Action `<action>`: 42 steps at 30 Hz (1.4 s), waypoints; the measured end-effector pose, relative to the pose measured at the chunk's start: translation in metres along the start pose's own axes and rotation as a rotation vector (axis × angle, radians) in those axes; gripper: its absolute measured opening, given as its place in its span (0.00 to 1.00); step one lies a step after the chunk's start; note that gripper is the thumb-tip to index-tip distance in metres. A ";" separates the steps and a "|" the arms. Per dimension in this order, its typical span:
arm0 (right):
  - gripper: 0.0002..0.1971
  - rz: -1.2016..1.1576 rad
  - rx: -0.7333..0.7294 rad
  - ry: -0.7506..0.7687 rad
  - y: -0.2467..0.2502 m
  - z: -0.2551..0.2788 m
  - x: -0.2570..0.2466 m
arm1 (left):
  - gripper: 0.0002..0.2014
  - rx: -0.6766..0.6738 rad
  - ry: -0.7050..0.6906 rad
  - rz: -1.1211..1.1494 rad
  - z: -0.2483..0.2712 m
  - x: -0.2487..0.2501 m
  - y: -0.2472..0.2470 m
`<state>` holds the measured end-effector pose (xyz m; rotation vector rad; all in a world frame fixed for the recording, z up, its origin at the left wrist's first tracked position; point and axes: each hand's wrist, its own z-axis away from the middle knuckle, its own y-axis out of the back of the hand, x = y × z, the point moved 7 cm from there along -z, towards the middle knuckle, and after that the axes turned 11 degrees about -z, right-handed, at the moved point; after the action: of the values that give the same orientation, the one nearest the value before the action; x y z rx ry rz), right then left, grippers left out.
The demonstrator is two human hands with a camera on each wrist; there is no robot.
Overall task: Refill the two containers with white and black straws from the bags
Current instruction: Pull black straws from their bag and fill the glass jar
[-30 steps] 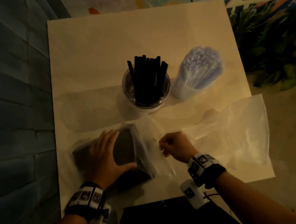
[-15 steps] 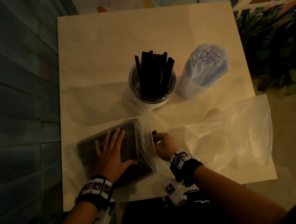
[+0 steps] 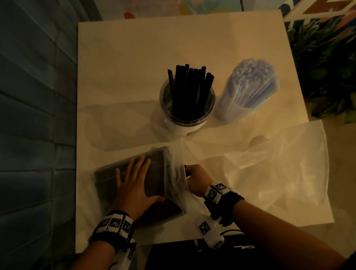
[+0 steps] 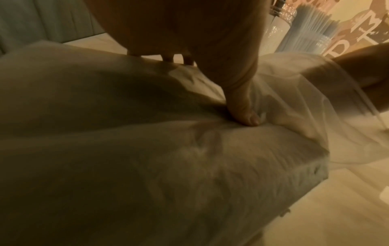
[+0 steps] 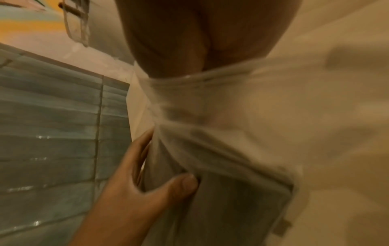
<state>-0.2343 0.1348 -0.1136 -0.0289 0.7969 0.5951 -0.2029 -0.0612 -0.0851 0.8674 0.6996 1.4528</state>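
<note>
A clear bag of black straws (image 3: 151, 165) lies flat at the table's near left. My left hand (image 3: 134, 186) presses down on it with straight, spread fingers, the thumb (image 4: 244, 116) pushing into the plastic. My right hand (image 3: 197, 177) is at the bag's open mouth, and the plastic rim (image 5: 210, 73) wraps around it. Its fingers are hidden behind the cloudy plastic. Behind the bag stands a clear container (image 3: 193, 123) partly filled with black straws (image 3: 189, 92). To its right stands a container packed with white straws (image 3: 250, 86).
An empty clear bag (image 3: 278, 167) lies crumpled over the table's near right, hanging past the edge. A blue plank wall (image 3: 20, 133) runs along the left side. Green plants (image 3: 333, 69) sit past the right edge. The far half of the beige table (image 3: 172, 45) is bare.
My left hand has flattened from a loose cup to straight fingers on the straw bag. My right hand has moved left from pinching the bag's edge into its mouth.
</note>
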 end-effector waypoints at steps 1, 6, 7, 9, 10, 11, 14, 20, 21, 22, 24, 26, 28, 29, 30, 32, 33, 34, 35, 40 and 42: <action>0.08 -0.022 -0.001 0.002 0.007 0.001 0.000 | 0.61 -0.004 -0.001 0.003 0.000 0.000 0.000; 0.13 -0.464 0.109 -0.093 0.043 0.008 0.013 | 0.61 -0.003 0.008 0.028 0.000 0.002 0.002; 0.17 -0.619 0.147 -0.135 0.045 0.010 0.018 | 0.61 0.001 0.012 0.031 0.000 0.003 0.002; 0.27 -0.853 0.162 -0.211 0.041 0.012 0.029 | 0.61 -0.001 0.020 0.034 0.000 0.004 0.002; 0.30 -0.874 0.131 -0.242 0.035 0.014 0.031 | 0.61 -0.001 0.022 0.034 0.000 0.004 0.002; 0.31 -0.847 0.102 -0.274 0.028 0.015 0.034 | 0.61 0.001 0.023 0.033 0.000 0.003 0.002; 0.29 -0.756 0.052 -0.357 0.003 0.019 0.042 | 0.61 -0.011 0.019 0.034 -0.001 0.003 0.001; 0.06 -0.850 0.135 -0.198 0.008 0.017 0.010 | 0.62 -0.001 0.026 0.031 -0.002 0.003 0.002; 0.06 -0.901 0.153 -0.174 0.014 0.016 0.007 | 0.62 0.004 0.028 0.037 -0.002 0.003 0.002; 0.05 -0.936 0.184 -0.163 0.020 0.015 0.007 | 0.62 0.009 0.028 0.043 -0.002 0.002 0.002; 0.06 -1.031 0.244 -0.173 0.030 0.016 0.012 | 0.62 0.015 0.023 0.049 -0.002 0.002 0.002; 0.11 -1.151 0.220 -0.227 0.028 0.021 0.015 | 0.63 0.024 0.021 0.053 -0.003 0.002 0.001; 0.17 -1.130 0.118 -0.293 0.012 0.026 0.016 | 0.63 0.026 0.026 0.044 -0.003 0.001 0.000; 0.18 -1.090 0.064 -0.317 0.002 0.029 0.014 | 0.63 0.023 0.026 0.041 -0.003 0.001 -0.001; 0.19 -1.051 0.036 -0.333 -0.008 0.029 0.013 | 0.63 0.019 0.025 0.040 -0.003 0.002 -0.001; 0.19 -1.019 0.045 -0.346 -0.021 0.025 0.007 | 0.63 0.015 0.020 0.042 -0.004 0.002 -0.001; 0.20 -1.001 0.074 -0.353 -0.023 0.022 0.004 | 0.63 0.015 0.019 0.039 -0.004 0.002 -0.001; 0.21 -0.979 0.107 -0.360 -0.022 0.019 0.002 | 0.63 0.015 0.020 0.035 -0.004 0.002 0.000; 0.23 -0.958 0.143 -0.368 -0.020 0.017 0.000 | 0.63 0.016 0.022 0.035 -0.005 0.002 -0.001; 0.11 -0.939 0.227 -0.287 0.002 0.013 -0.017 | 0.63 0.030 0.022 0.044 -0.007 0.000 -0.004; 0.04 -0.964 0.275 -0.227 0.014 0.015 -0.018 | 0.63 0.040 0.023 0.050 -0.007 -0.001 -0.004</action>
<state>-0.2412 0.1417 -0.0877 -0.0851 0.5484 -0.4198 -0.2068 -0.0613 -0.0925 0.9061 0.7303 1.5000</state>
